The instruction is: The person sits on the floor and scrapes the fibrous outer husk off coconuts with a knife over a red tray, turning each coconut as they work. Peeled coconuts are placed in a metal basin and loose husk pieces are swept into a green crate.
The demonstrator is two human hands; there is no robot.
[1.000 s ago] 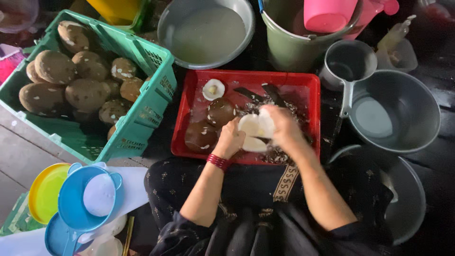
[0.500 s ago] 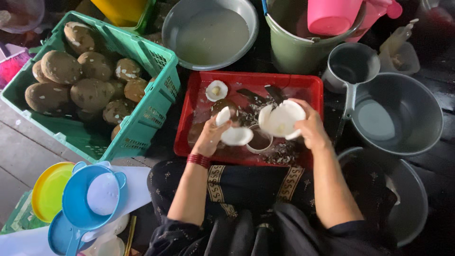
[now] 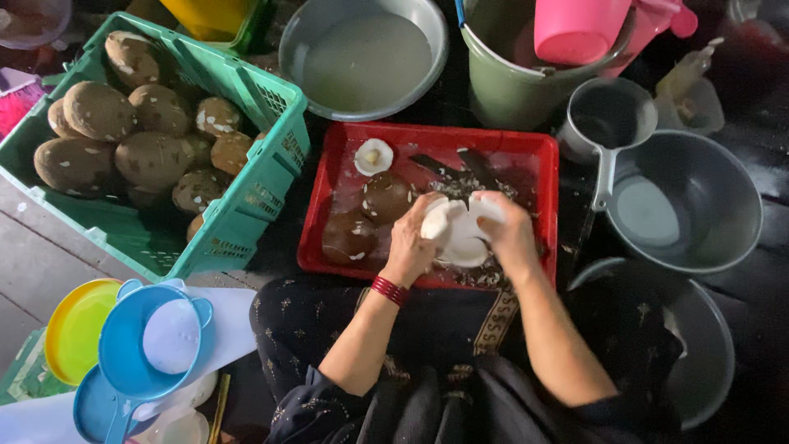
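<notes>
Both hands at work over the shallow red plastic tray (image 3: pixel 333 177), pressed together around white peeled coconut flesh (image 3: pixel 462 232): left hand (image 3: pixel 411 242) with fingers curled tight on a white piece at the near-left side, right hand (image 3: pixel 508 230) wrapped over the top and right side of the same white mass, fingers closed on it. Held just above the tray's middle, touching both palms; whether one piece or several, hard to tell

Done so far, judging by the tray: one small white cup-shaped coconut piece (image 3: pixel 373 155) set apart at the far-left corner, two dark brown rounded shell halves (image 3: pixel 366 218) lying left of the hands, and brown shavings (image 3: pixel 485 275) scattered across the tray floor near the hands. A dark blade-like tool (image 3: pixel 444 168) lying idle at the far side of the tray

Left to do, by the look of it: plenty. Green slatted plastic crate (image 3: pixel 263 185) just left of the tray, loaded with brown husked coconuts (image 3: pixel 123 136), many flecked white and seemingly unopened. Round grey metal basin of cloudy liquid (image 3: pixel 366 53) beyond the tray, wide grey metal basin (image 3: pixel 707 205) to the right holding only a little water. Early to middle of the job, at a guess
</notes>
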